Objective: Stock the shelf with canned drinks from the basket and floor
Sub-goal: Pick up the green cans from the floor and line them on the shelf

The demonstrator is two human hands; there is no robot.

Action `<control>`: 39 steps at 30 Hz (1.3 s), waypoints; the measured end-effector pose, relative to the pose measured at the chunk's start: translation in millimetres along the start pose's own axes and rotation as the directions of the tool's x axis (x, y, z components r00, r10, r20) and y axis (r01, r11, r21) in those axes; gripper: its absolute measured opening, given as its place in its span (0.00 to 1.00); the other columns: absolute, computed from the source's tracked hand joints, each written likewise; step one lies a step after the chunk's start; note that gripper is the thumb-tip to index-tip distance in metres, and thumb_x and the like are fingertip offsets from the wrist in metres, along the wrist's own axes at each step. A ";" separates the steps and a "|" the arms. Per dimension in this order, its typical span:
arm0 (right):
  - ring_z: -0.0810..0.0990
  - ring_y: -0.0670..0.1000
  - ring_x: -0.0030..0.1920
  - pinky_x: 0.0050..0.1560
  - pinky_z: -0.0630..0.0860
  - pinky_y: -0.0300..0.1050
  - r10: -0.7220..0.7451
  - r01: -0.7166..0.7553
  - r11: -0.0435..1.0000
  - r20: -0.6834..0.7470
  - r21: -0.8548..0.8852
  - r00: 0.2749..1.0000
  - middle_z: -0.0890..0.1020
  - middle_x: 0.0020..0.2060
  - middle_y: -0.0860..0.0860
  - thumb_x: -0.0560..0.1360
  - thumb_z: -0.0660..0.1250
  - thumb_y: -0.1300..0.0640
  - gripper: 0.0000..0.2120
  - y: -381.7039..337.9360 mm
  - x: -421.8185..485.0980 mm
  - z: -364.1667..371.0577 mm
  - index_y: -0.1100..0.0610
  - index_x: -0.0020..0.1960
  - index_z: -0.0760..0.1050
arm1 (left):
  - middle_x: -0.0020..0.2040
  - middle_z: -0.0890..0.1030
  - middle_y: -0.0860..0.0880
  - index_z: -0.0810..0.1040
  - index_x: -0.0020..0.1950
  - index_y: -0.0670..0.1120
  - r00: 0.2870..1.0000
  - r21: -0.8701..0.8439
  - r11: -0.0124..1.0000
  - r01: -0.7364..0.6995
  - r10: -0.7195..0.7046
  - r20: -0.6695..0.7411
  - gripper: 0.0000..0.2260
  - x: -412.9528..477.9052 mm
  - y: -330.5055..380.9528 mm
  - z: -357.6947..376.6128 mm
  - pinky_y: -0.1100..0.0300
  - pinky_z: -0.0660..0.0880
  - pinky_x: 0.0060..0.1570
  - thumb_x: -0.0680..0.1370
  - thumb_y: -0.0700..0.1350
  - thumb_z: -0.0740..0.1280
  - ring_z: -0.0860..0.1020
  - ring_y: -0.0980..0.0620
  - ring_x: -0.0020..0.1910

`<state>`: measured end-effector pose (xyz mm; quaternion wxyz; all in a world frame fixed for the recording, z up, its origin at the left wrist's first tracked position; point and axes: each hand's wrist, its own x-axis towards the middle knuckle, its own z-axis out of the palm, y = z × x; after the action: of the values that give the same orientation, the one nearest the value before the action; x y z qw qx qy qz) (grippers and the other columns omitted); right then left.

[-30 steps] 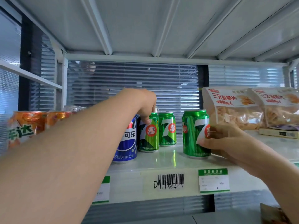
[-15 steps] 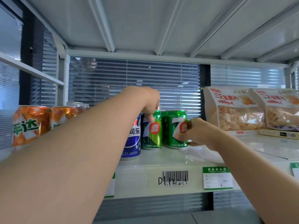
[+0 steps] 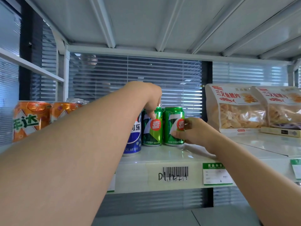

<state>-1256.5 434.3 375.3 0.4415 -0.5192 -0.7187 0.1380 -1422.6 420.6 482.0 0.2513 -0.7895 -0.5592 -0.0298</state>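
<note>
Two green cans stand upright side by side on the white shelf (image 3: 162, 158). My left hand (image 3: 149, 97) comes from above and grips the left green can (image 3: 152, 128) by its top, thumb on its front. My right hand (image 3: 193, 131) holds the right green can (image 3: 173, 126) from its right side, fingers curled round its lower part. A blue cola can (image 3: 134, 137) stands just left of them, partly hidden by my left forearm. Two orange cans (image 3: 31, 118) stand at the far left.
Two snack bags (image 3: 234, 108) lean at the right on the shelf, with a flat box (image 3: 281, 132) in front of the farther one. Price tags and a barcode label (image 3: 175, 173) sit on the shelf's front edge. The upper shelf's underside is close above.
My right hand has slid its green can left and back, from a gap apart to right beside the left green can. My left hand has stayed on the left can.
</note>
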 end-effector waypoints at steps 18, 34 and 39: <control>0.77 0.51 0.51 0.50 0.72 0.45 0.084 -0.067 0.995 -0.264 0.071 0.961 0.80 0.54 0.53 0.78 0.60 0.37 0.26 -16.2 -23.3 -8.6 0.57 0.63 0.74 | 0.57 0.79 0.46 0.77 0.62 0.45 0.993 -0.061 0.995 0.081 -0.086 -0.076 0.19 -7.8 0.1 11.4 0.51 0.77 0.52 0.73 0.50 0.71 0.77 0.46 0.54; 0.74 0.53 0.35 0.38 0.68 0.50 0.062 0.118 0.864 -0.335 0.489 0.940 0.78 0.33 0.54 0.77 0.58 0.51 0.13 -121.3 -96.6 47.9 0.57 0.39 0.73 | 0.48 0.80 0.52 0.78 0.54 0.45 0.591 -0.758 0.613 -0.223 -0.534 -0.605 0.07 -153.8 12.1 25.0 0.72 0.71 0.42 0.78 0.42 0.64 0.75 0.58 0.43; 0.78 0.51 0.36 0.38 0.73 0.46 0.127 0.064 0.834 -0.305 0.548 0.944 0.80 0.35 0.52 0.80 0.57 0.51 0.14 -121.1 -142.9 83.2 0.56 0.41 0.75 | 0.41 0.76 0.59 0.77 0.52 0.48 0.589 -0.879 0.428 -0.212 -0.662 -0.464 0.05 -209.5 16.0 66.1 0.73 0.71 0.40 0.77 0.42 0.65 0.74 0.64 0.39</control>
<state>-1386.7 280.8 337.0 0.6831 -0.3977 -0.5557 0.2576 -1501.7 263.2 349.8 0.0128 -0.6056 -0.4071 -0.6836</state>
